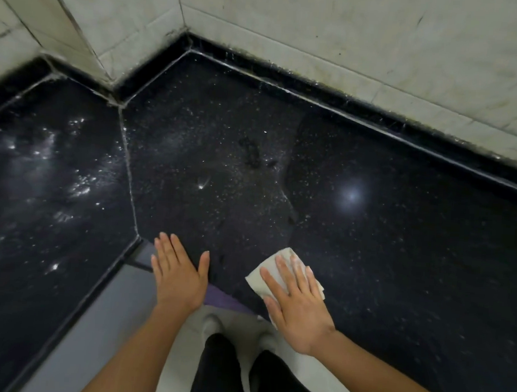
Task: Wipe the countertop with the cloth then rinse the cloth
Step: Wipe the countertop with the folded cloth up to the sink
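Countertop of black, white-flecked polished stone [399, 233] fills most of the head view, wrapping round a corner of pale, stained wall tiles [319, 34] at the far side, with a low black upstand running along the foot of the wall. A pale grout seam [129, 171] runs from the far corner toward the near edge, splitting the surface into a left slab and a right slab. Bright water droplets [78, 186] glint on the left slab, a dull greyish smeared patch [223, 164] covers the middle, and a round soft light reflection [352, 195] sits on the darker, glossier stretch to the right. The small, pale beige folded cloth [269, 264] lies flat on the stone near its near edge, right of centre. The right hand [296, 311] presses down on it with straight, spread fingers, palm flat, covering most of the cloth so that only its far and left corners and a strip at the right show. The left hand [178, 278] rests flat on the counter just to the left, apart from the cloth, fingers straight and thumb out, holding nothing. Below the near edge are a grey cabinet front [95, 322], a purple floor mat [225, 299], and the person's legs in black trousers [221, 370] on a pale floor.
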Demonstrator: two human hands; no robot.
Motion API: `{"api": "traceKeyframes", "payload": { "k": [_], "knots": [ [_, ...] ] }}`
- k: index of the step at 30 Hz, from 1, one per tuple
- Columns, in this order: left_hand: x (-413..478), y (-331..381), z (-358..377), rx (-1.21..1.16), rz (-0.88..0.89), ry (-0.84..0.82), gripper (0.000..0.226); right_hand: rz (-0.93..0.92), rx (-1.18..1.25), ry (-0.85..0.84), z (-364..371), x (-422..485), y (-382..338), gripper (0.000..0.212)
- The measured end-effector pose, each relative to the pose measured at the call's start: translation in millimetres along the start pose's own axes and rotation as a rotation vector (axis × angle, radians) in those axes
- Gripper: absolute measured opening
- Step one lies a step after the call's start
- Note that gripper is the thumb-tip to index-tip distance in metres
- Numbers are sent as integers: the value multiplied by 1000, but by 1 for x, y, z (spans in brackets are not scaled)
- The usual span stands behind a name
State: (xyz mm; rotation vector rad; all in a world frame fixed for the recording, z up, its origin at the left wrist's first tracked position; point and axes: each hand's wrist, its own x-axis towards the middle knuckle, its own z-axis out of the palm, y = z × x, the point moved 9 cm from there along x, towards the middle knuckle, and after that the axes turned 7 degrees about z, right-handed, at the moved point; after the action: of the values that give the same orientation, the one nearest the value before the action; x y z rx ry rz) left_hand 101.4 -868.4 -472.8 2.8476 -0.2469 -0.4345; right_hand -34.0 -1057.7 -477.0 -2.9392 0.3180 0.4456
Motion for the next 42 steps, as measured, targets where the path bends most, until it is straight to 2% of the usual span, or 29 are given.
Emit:
{"api": "traceKeyframes", "payload": {
  "k": [3,6,8,12,15,18,20,24,26,28,30,32,35,37,40,42],
  "knots": [
    [2,-3,0,30,-1,-17,82,-41,44,-23,-14,39,-16,55],
    [4,-4,-2,63,-1,-69,83,116,167,-15,-35,87,-5,56],
    [5,-6,1,84,-1,-105,86,210,151,-29,-45,117,8,52],
    [7,-7,1,24,60,-9,106,348,162,-65,-59,151,48,51],
    [10,-7,4,27,92,-18,97,471,207,-35,-62,150,68,53],
    [8,-6,4,20,102,-45,92,540,227,-31,-52,128,53,54],
    [7,-4,2,41,115,-50,93,480,181,-26,-37,102,27,56],
    [9,-5,7,46,108,-108,87,208,49,8,-8,29,-27,55],
    [10,-6,10,34,94,-173,83,92,-15,-11,-1,-1,-29,52],
    [8,-4,7,17,98,-186,82,77,-84,-11,2,-25,-5,51],
    [6,-3,5,-15,108,-187,82,242,-118,-9,0,-45,31,54],
    [5,-2,4,-45,120,-185,82,460,-48,-10,0,-57,54,61],
    [6,-2,5,-54,117,-204,84,673,55,-31,4,-54,41,59],
    [6,-5,6,-25,117,-255,83,625,86,-47,6,-32,7,63],
    [4,-13,1,-12,145,-314,74,386,72,-26,-2,10,-61,59],
    [5,-19,-12,-40,158,-269,66,266,114,-26,-12,40,-100,59]
  ]
}}
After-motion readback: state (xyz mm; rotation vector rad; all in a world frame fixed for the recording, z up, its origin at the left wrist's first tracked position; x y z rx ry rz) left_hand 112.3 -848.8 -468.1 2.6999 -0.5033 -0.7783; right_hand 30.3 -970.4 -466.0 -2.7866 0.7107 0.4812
